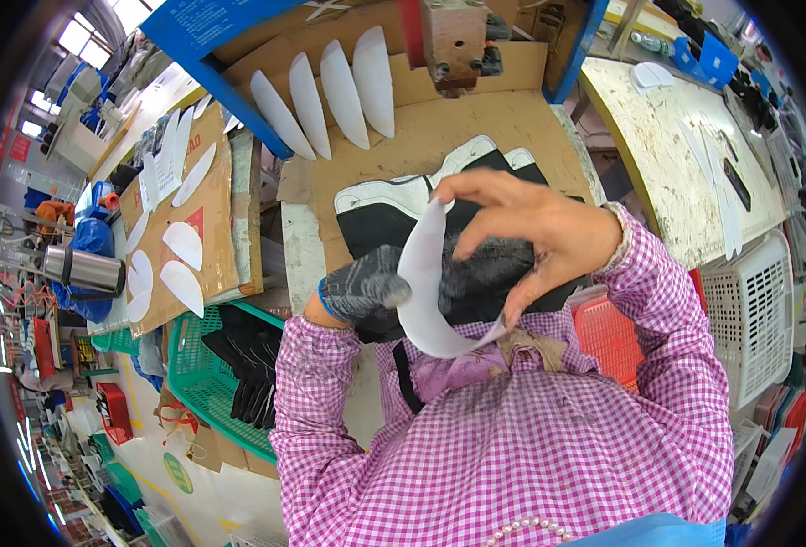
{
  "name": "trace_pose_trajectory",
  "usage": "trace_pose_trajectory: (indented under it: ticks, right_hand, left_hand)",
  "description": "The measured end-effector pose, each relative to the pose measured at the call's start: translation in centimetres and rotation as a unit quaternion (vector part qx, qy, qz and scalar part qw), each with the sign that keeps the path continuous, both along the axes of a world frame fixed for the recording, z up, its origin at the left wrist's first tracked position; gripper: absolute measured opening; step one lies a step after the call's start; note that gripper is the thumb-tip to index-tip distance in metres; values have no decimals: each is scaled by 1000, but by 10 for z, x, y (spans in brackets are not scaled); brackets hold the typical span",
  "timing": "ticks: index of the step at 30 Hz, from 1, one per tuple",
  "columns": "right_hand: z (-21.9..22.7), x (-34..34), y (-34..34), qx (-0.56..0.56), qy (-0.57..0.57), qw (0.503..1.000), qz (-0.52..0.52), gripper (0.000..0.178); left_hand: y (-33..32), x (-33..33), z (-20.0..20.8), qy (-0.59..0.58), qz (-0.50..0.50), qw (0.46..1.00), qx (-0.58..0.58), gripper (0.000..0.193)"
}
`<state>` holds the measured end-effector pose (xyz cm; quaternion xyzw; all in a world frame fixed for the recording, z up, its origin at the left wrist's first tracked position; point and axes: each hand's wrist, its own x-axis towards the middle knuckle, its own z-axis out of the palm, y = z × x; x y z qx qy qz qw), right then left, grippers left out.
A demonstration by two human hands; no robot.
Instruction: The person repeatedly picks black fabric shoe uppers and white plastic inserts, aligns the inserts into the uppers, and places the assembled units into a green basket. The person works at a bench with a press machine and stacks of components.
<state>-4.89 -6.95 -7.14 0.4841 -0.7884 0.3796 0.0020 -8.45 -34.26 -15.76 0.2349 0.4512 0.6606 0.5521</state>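
Between the thumb and fingers of my bare right hand a thin white crescent-shaped piece is bent into a curve, gripped near both ends. My left hand wears a dark grey glove. Its thumb rests at the piece's left edge, and its blurred fingers reach behind the piece, closed about its middle. Under both hands lie black fabric parts with white trim, which look like shoe uppers. The hands and the white piece cover much of them.
Several white crescent pieces lean inside a blue-framed stand. A metal machine head hangs over the cardboard-covered surface. More white pieces lie on cardboard at left. A green basket holds black parts; a white crate stands at right.
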Motion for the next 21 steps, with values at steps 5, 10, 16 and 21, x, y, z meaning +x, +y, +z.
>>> trace_pose_trajectory:
  ticks: [5,10,16,21]
  right_hand:
    - [-26,7,36,-101,-11,981,-163,46]
    - [-95,25,77,-435,-307,806,-259,30]
    - [-167,43,86,-553,-408,676,-264,32]
    - [-172,49,68,-584,-432,636,-262,35]
  left_hand:
    - [8,8,-14,34,250,965,67,98]
    - [4,65,-47,-169,197,965,38,52]
    - [48,129,-117,-348,322,871,129,43]
    - [53,128,-103,-275,453,826,193,46]
